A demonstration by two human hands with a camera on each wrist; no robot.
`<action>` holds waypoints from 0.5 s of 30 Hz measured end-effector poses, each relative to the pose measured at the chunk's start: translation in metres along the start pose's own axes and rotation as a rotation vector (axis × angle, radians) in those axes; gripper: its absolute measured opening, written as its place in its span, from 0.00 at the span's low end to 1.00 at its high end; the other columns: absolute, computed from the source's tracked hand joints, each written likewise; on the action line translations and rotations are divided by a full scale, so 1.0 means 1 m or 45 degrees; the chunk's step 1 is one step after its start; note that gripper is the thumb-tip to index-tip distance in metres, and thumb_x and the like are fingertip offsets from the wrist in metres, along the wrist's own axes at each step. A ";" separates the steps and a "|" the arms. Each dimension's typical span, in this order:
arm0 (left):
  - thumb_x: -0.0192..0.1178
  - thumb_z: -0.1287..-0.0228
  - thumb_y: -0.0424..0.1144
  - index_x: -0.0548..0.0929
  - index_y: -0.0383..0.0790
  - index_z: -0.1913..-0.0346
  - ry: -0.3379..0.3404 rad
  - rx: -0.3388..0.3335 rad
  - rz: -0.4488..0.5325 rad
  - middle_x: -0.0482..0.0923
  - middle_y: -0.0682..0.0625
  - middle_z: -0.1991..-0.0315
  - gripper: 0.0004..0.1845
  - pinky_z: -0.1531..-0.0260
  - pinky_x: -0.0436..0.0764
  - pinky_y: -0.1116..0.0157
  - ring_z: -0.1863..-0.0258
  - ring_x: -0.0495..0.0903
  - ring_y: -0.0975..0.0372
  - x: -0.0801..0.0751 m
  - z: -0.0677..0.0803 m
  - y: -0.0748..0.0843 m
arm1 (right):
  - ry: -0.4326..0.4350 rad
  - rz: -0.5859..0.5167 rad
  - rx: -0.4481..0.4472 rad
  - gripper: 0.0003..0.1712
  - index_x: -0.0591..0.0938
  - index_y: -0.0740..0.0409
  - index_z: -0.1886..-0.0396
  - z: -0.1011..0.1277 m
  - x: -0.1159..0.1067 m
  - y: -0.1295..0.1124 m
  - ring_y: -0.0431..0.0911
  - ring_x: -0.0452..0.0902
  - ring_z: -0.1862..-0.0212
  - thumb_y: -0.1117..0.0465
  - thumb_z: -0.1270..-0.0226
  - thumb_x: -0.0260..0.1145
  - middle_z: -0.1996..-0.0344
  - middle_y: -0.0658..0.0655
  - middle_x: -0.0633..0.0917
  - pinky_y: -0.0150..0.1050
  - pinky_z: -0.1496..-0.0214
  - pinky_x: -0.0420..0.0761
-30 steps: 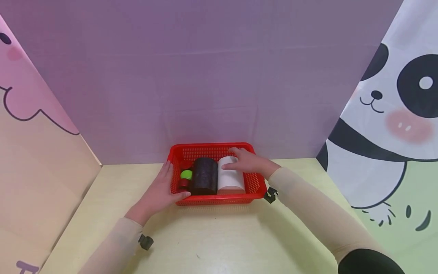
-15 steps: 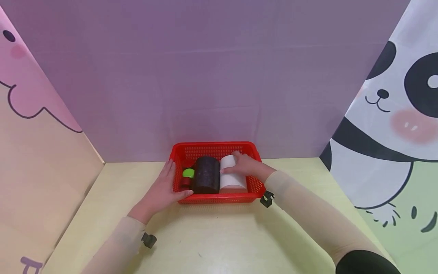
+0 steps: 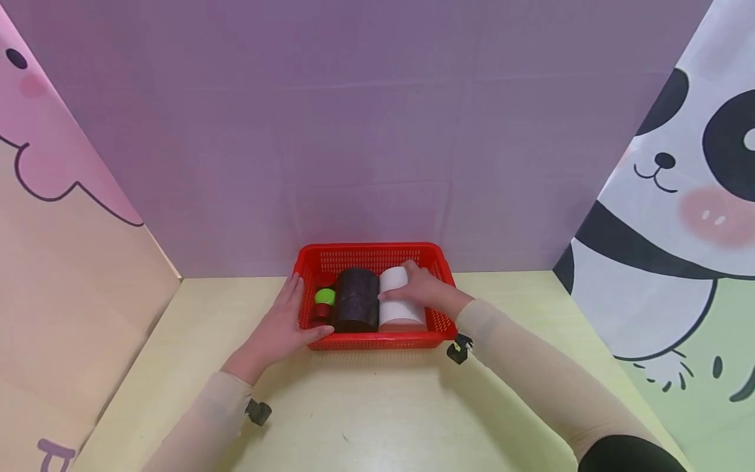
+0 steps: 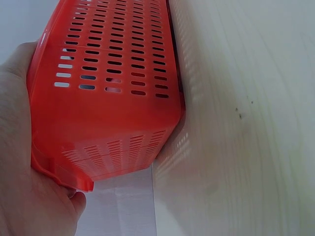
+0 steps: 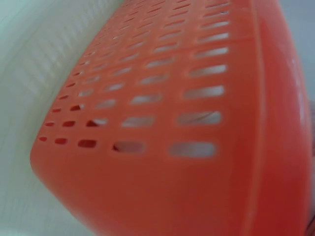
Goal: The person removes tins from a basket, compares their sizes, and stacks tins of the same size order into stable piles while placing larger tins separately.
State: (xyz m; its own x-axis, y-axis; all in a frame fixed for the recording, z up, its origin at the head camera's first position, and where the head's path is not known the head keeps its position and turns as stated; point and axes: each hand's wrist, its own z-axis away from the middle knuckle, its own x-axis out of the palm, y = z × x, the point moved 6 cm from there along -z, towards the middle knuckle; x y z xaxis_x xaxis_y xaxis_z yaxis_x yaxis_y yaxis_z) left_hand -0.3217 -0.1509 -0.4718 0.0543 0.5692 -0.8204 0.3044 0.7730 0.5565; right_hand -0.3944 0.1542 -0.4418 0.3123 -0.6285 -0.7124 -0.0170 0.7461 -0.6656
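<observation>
A red plastic basket (image 3: pixel 377 341) with slotted walls stands on the table. My left hand (image 3: pixel 276 331) rests on its front left corner, fingers straight along the left rim and thumb stretched over the front rim. Inside the basket, my right hand (image 3: pixel 421 288) grips a white cylinder (image 3: pixel 403 313) lying on its side, thumb on its left and fingers over the far part. Left of it lies a black cylinder (image 3: pixel 356 301) of similar size. Small red pieces (image 3: pixel 322 313) and a bright green piece (image 3: pixel 325 297) sit at the left end. In the right wrist view, the basket wall (image 5: pixel 187 182) hides the grip.
The basket stands on a pale wooden table (image 3: pixel 366 406) near its back edge. Behind it rises a purple backdrop (image 3: pixel 366 131). A panda-printed panel (image 3: pixel 660 249) stands on the right, a pink and beige one (image 3: pixel 71 275) on the left.
My right hand has lowered onto the white cylinder, its thumb and fingers closing round it. The left hand stays on the basket's corner. The head view has shifted slightly.
</observation>
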 end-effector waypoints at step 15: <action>0.79 0.42 0.67 0.44 0.37 0.09 0.002 -0.001 -0.002 0.37 0.42 0.08 0.73 0.33 0.81 0.39 0.10 0.42 0.43 0.000 -0.001 -0.002 | 0.083 -0.053 -0.105 0.57 0.64 0.54 0.23 0.006 -0.003 0.003 0.59 0.80 0.38 0.42 0.43 0.87 0.36 0.62 0.79 0.50 0.53 0.94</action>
State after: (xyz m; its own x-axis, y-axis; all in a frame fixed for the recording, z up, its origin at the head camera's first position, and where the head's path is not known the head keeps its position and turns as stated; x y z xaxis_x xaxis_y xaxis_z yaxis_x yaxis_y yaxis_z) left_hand -0.3234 -0.1517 -0.4728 0.0525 0.5682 -0.8212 0.3039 0.7742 0.5552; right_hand -0.3899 0.1598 -0.4403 0.2516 -0.6737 -0.6949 -0.0845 0.6999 -0.7092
